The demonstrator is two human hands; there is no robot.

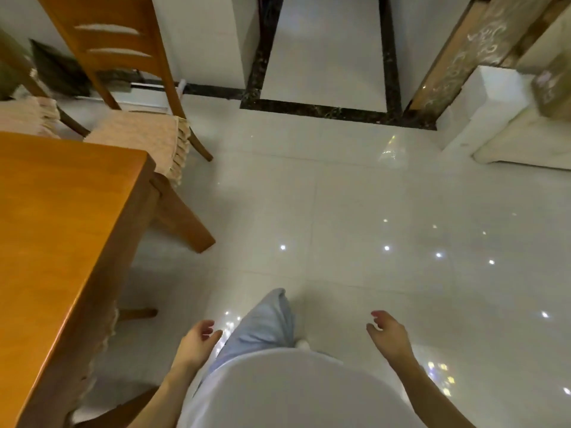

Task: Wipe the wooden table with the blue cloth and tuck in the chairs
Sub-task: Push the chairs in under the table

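The wooden table (pixel 61 230) fills the left side, its corner toward the middle. A wooden chair (pixel 123 60) with a beige fringed cushion stands at the table's far end, seat partly under the top. A second cushioned seat (pixel 27 117) shows at the far left. Another chair's legs (pixel 136 313) and cushion fringe show under the table's near edge. My left hand (pixel 197 341) hangs open beside my leg, right of the table. My right hand (pixel 389 335) hangs open over the floor. No blue cloth is in view.
Glossy white floor tiles (pixel 370 196) spread to the right and ahead. A doorway with a dark marble border (pixel 321 108) lies straight ahead. A wooden door frame (pixel 457 57) and pale furniture (pixel 519 131) stand at the upper right.
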